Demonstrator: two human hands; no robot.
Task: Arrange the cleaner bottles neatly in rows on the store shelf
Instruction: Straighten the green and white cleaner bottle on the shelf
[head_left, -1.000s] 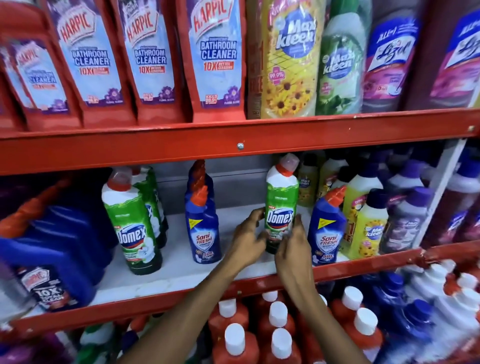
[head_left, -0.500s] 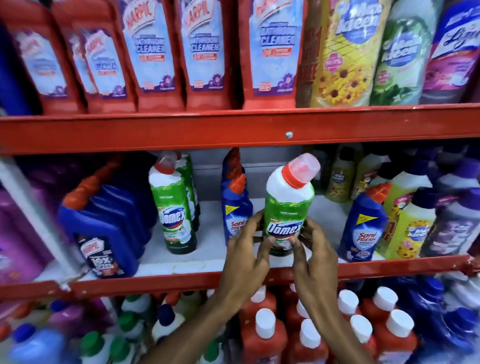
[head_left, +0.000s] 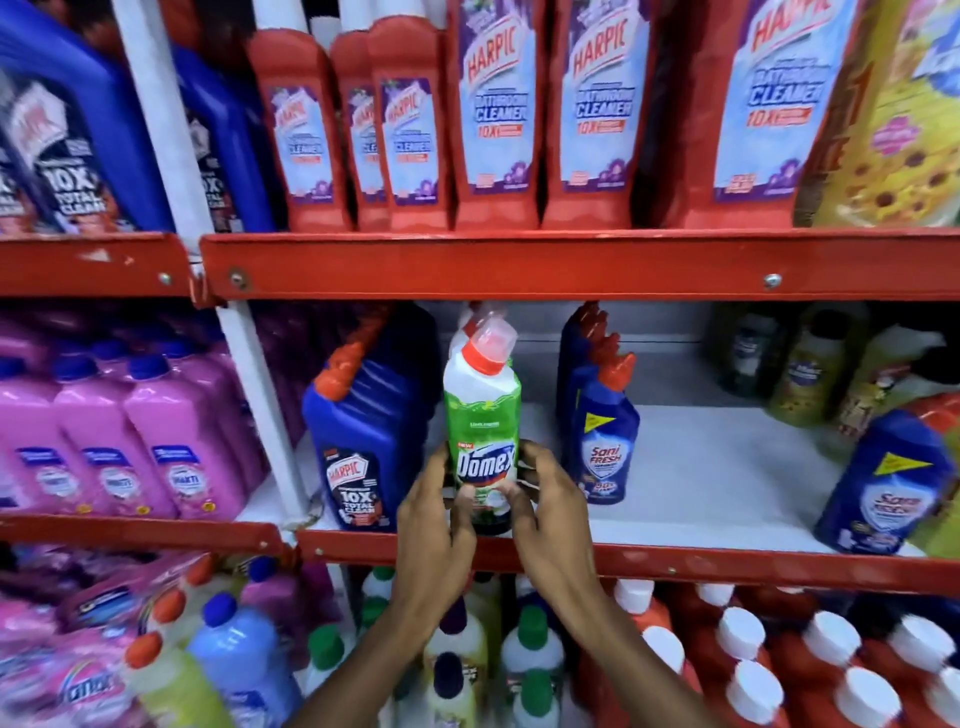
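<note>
**Operator:** I've got both hands on the green bottle (head_left: 483, 447). My left hand (head_left: 434, 525) wraps its left side, my right hand (head_left: 545, 512) its right side, thumbs pressed on the lower label. It stands upright at the front of the middle shelf (head_left: 701, 499), just right of the big blue jug (head_left: 363, 441) and well left of the small blue bottle (head_left: 602, 441).

**Spotter:** Is it down on the board or in the air?

**Operator:** I can't tell; my fingers hide the base. There's another red cap (head_left: 475, 317) right behind it, so I judge this is the front of a green row.

**Spotter:** Then line it up with that one. Keep the label facing out and the base flat before you let go.

**Operator:** Agreed. I'd hold low, as I am, so the tall neck doesn't tip, and leave a slim gap from the jug so it isn't leaning on it.

**Spotter:** And mind the front lip (head_left: 675, 564)?

**Operator:** Yes, I'd set it just behind that red edge, level with the blue bottles' fronts.
</note>
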